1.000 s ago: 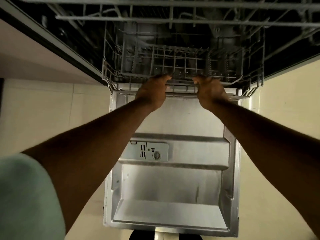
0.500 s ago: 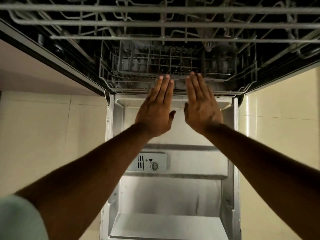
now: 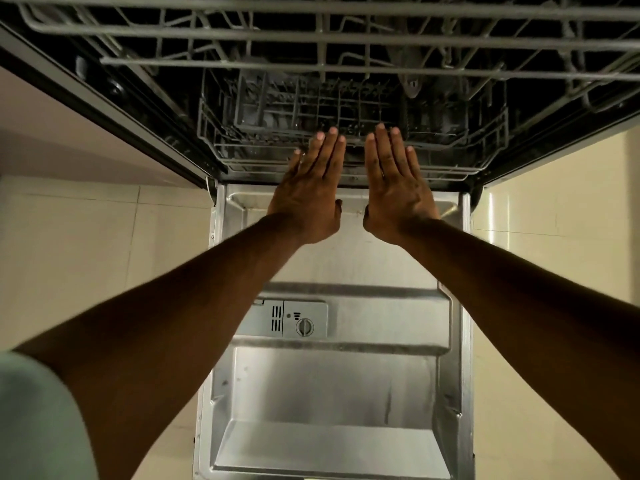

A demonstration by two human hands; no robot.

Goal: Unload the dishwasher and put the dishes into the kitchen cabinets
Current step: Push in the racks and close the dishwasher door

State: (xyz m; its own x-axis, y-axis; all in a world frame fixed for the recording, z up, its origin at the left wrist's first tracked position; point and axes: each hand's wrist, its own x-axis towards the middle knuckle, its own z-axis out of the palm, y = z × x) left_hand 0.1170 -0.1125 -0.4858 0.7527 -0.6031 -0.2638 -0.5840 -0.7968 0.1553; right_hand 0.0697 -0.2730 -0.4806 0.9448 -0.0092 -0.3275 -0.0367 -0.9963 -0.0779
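- Head view, upper middle of the frame: the person's left grip (image 3: 308, 192) and right grip (image 3: 398, 188) lie flat side by side, fingers straight, fingertips over the front rim of the lower rack (image 3: 242, 161). Both are released, clasping nothing. Whether they press the wire or stop just short cannot be told.
- The lower rack sits inside the dark tub, below the upper rack (image 3: 322, 39) that crosses the top of the frame. No dish shows in either, though the inside is dim.
- Centre and bottom: the steel door (image 3: 346, 386) lies open and flat, with its detergent dispenser (image 3: 294, 318) just left of centre. Pale floor (image 3: 86, 254) shows on both sides, and a green sleeve (image 3: 34, 420) at lower left.
- Judgement: the wire rack looks stiff and light with nothing in it, and likely to roll easily — flat palms on the front rim suit a push, curled fingers on that same bar a pull. The door seems heavier and hinged — best lifted by its edge at the bottom of the frame.
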